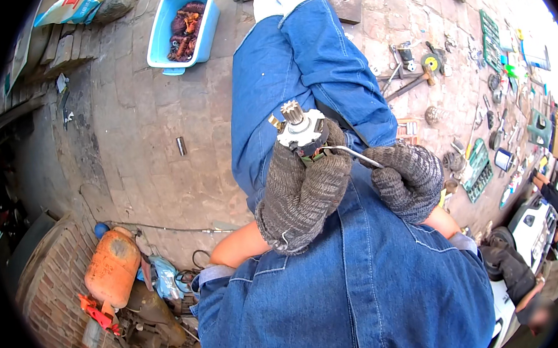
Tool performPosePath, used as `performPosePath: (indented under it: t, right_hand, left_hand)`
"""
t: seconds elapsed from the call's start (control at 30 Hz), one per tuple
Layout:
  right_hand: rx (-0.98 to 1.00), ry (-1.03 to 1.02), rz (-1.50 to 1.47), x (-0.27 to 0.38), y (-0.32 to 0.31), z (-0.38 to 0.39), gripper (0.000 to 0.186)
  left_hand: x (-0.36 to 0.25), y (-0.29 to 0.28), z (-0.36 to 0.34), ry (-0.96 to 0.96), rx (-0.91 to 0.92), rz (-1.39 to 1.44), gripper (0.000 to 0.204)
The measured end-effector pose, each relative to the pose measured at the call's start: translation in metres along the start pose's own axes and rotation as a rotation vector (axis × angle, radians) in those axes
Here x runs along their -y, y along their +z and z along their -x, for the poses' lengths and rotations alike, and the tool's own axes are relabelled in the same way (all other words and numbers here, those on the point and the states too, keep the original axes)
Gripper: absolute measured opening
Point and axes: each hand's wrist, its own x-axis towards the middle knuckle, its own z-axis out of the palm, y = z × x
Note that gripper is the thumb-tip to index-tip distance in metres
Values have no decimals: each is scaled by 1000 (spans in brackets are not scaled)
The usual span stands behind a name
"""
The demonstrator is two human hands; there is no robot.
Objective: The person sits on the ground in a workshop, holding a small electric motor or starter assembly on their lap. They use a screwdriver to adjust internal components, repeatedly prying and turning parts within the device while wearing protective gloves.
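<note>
My left hand point(303, 201), in a grey knitted work glove, is wrapped round a small motor part point(307, 128). A toothed metal pinion point(292, 112) sticks up from its silvery top, and a small brass-coloured tab juts out on the left. The lower body of the part is hidden by my fingers. In my gloved right hand point(410, 179) is a thin metal rod point(358, 156), with its bent end touching the side of the part near my left fingers. What handle the rod has is covered by the glove. Both hands are above my denim-covered lap.
A blue plastic tub point(153, 44) with reddish-brown coils stands at the far left. A short metal cylinder point(181, 146) lies on the brick paving. To the right are a hammer point(415, 84), green tool cases point(477, 170) and scattered tools. An orange gas cylinder point(112, 260) is at the lower left.
</note>
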Motion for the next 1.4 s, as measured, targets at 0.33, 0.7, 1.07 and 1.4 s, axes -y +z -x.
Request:
performPosePath:
  t: [0.33,0.7,1.07,1.4]
  right_hand:
    - [-5,40,-69,1,0,0,20]
    - [-11,-18,15,3,0,-2,19]
    - [-11,-38,30,1,0,-2,20]
    - [-16,-15,9,2,-2,0,19]
  left_hand:
    - [29,-22,-9,93,185,184,39]
    - [21,-19,-9,310,202,-214,33]
    - [4,-6,2,148,137,31,30]
    - [27,-18,-5,191,145,272,38]
